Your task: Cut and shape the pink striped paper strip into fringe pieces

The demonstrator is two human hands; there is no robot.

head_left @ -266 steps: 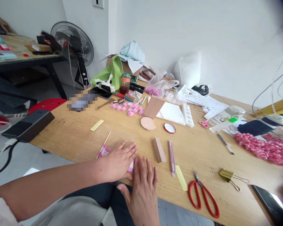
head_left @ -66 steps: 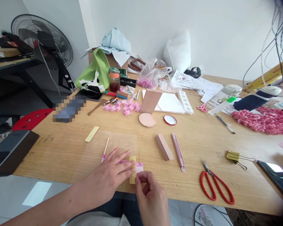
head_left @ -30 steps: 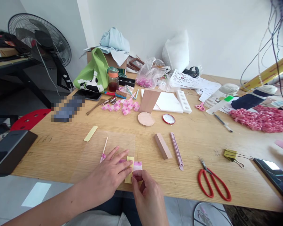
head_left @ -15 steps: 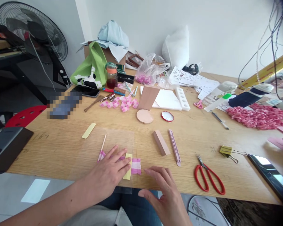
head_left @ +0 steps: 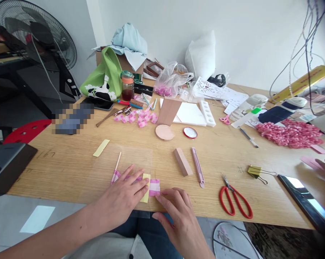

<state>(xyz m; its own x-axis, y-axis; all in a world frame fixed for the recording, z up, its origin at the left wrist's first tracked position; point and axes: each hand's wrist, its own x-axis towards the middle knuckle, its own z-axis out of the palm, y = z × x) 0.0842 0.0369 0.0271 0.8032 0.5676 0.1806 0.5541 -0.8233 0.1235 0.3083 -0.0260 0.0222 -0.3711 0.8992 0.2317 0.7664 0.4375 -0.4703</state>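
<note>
Head view: pink strip (head_left: 154, 187) shows between left hand (head_left: 121, 198) and right hand (head_left: 180, 216).

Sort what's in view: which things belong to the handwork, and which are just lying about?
Apparently in use:
- pink-and-white strip
- yellow strip under left hand's fingertips
- clear sheet

Seemingly lying about:
- green bag
- jar
- binder clip

Handwriting in dark strokes stands on the surface (head_left: 78, 154) at the left of the frame; the figures (head_left: 46, 154) look like "167", the middle one uncertain. A smaller mark (head_left: 240, 169), right of centre, cannot be made out. Reddish print on the yellow pack (head_left: 304, 84), upper right, is too small to read, and the black curls on the sheet (head_left: 205, 87), upper right of centre, give no legible word.
</note>
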